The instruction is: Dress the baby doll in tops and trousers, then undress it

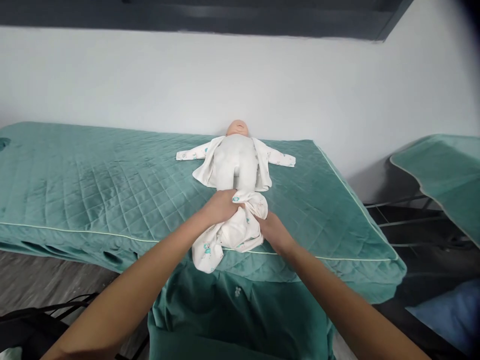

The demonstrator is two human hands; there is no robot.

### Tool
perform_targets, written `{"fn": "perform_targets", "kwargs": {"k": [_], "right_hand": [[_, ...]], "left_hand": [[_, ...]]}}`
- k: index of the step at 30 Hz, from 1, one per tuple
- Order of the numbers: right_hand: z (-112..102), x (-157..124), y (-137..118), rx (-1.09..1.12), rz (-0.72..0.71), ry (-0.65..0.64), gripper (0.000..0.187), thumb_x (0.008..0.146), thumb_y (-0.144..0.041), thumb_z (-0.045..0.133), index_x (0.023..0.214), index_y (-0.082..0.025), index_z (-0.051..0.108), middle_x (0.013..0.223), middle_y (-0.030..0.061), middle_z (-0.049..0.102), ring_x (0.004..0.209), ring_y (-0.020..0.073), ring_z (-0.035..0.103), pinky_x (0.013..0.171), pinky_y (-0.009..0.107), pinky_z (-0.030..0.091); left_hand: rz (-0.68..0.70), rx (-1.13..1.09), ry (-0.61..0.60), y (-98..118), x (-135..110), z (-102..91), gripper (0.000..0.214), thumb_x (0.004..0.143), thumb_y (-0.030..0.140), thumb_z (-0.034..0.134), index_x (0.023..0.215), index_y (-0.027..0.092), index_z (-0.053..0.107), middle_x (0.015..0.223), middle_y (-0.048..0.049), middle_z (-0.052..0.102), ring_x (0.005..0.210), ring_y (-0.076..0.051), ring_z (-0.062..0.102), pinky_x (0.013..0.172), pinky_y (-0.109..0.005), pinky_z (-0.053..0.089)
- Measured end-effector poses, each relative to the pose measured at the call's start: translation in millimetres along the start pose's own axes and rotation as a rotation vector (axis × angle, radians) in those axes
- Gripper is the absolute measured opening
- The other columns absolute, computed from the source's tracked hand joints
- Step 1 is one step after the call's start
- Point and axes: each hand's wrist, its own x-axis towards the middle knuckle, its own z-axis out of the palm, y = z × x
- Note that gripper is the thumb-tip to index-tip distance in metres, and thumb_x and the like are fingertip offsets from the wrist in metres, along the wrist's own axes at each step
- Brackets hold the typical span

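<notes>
A baby doll (236, 162) lies on its back on the green quilted bed (93, 175), head toward the wall. A white printed sleepsuit (240, 232) is spread open under it, sleeves out to both sides. My left hand (221, 206) is closed on the bunched suit fabric at the doll's legs. My right hand (273, 231) grips the suit's lower right side, its fingers tucked into the cloth. The doll's legs are hidden in the fabric.
The bed's near edge runs just under my hands, with green cover hanging down (240, 310). A second green bed (446, 175) stands at the right, a dark metal frame (405, 215) between. A white wall (240, 75) is behind.
</notes>
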Motion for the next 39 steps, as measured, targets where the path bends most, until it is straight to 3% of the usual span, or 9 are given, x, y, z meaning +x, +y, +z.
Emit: {"fn": "perform_targets", "kwargs": {"k": [4, 10, 14, 17, 23, 27, 31, 35, 39], "right_hand": [[-3.2, 0.9, -1.0, -0.242, -0.051, 0.07, 0.046, 0.088, -0.051, 0.066, 0.124, -0.023, 0.07, 0.133, 0.0101, 0.069, 0.13, 0.0316, 0.061, 0.114, 0.05, 0.041], [-2.3, -8.1, 7.5, -0.172, -0.104, 0.13, 0.049, 0.088, -0.057, 0.062, 0.121, -0.022, 0.071, 0.132, 0.01, 0.07, 0.128, 0.0313, 0.061, 0.112, 0.047, 0.043], [-3.9, -10.5, 17.2, 0.133, -0.055, 0.156, 0.051, 0.083, -0.057, 0.067, 0.12, -0.022, 0.07, 0.125, 0.0083, 0.074, 0.12, 0.0307, 0.066, 0.102, 0.045, 0.053], [-2.9, -5.6, 17.4, 0.319, -0.019, 0.169, 0.052, 0.082, -0.053, 0.068, 0.124, -0.023, 0.066, 0.123, 0.0084, 0.074, 0.113, 0.0307, 0.069, 0.09, 0.042, 0.058], [-0.6, 29.3, 8.8, 0.248, -0.182, 0.292, 0.046, 0.084, -0.054, 0.063, 0.118, -0.023, 0.066, 0.129, 0.009, 0.071, 0.119, 0.0269, 0.066, 0.096, 0.038, 0.054], [-5.4, 61.2, 0.4, 0.111, -0.289, 0.39, 0.044, 0.087, -0.052, 0.059, 0.118, -0.021, 0.066, 0.135, 0.0099, 0.067, 0.127, 0.0257, 0.06, 0.108, 0.04, 0.046], [-10.3, 94.6, -10.8, 0.03, -0.373, 0.412, 0.043, 0.09, -0.047, 0.055, 0.123, -0.02, 0.064, 0.139, 0.0111, 0.064, 0.13, 0.0249, 0.057, 0.113, 0.04, 0.041], [-14.3, 124.0, -10.0, -0.042, -0.448, 0.441, 0.04, 0.093, -0.044, 0.052, 0.125, -0.022, 0.062, 0.136, 0.0099, 0.064, 0.131, 0.0245, 0.056, 0.114, 0.042, 0.041], [-18.2, 124.6, -2.2, -0.187, -0.433, 0.44, 0.038, 0.094, -0.045, 0.052, 0.126, -0.026, 0.06, 0.132, 0.0084, 0.063, 0.128, 0.0269, 0.056, 0.105, 0.043, 0.049]], "left_hand": [[-0.018, 0.218, -0.064, 3.5, -1.2, 5.6, 0.019, 0.085, 0.033, 0.06, 0.093, 0.019, 0.071, 0.102, -0.0133, 0.075, 0.097, -0.032, 0.068, 0.083, -0.037, 0.048], [-0.095, 0.046, -0.24, 15.6, -10.4, -1.1, 0.032, 0.089, 0.042, 0.06, 0.11, 0.022, 0.072, 0.117, -0.009, 0.075, 0.109, -0.032, 0.067, 0.088, -0.037, 0.048], [-0.16, -0.377, -0.353, 18.5, -19.6, -11.0, 0.042, 0.086, 0.049, 0.069, 0.119, 0.023, 0.07, 0.121, -0.0071, 0.074, 0.11, -0.029, 0.067, 0.087, -0.035, 0.05], [-0.198, -0.777, -0.428, 9.4, -21.3, -11.1, 0.054, 0.076, 0.039, 0.082, 0.125, 0.021, 0.067, 0.121, -0.0092, 0.073, 0.104, -0.024, 0.07, 0.085, -0.034, 0.054], [-0.269, -1.006, -0.206, -3.5, -4.6, -3.9, 0.051, 0.069, 0.025, 0.088, 0.117, 0.018, 0.069, 0.106, -0.0086, 0.076, 0.088, -0.022, 0.072, 0.08, -0.035, 0.057], [-0.234, -0.919, -0.046, 5.2, 15.4, -10.3, 0.04, 0.076, 0.03, 0.082, 0.112, 0.019, 0.069, 0.088, -0.0054, 0.075, 0.078, -0.023, 0.07, 0.077, -0.039, 0.057], [-0.09, -0.69, 0.078, 6.8, 42.1, -21.1, 0.032, 0.078, 0.031, 0.078, 0.106, 0.018, 0.07, 0.1, -0.0059, 0.074, 0.096, -0.026, 0.069, 0.084, -0.037, 0.055], [0.042, -0.506, 0.225, -8.8, 70.1, -26.9, 0.026, 0.076, 0.028, 0.079, 0.098, 0.018, 0.07, 0.099, -0.0025, 0.071, 0.11, -0.027, 0.063, 0.093, -0.033, 0.051], [0.04, -0.628, 0.243, -32.6, 78.4, -27.2, 0.029, 0.076, 0.03, 0.08, 0.1, 0.018, 0.069, 0.093, -0.0015, 0.07, 0.102, -0.025, 0.064, 0.086, -0.031, 0.052]]}}
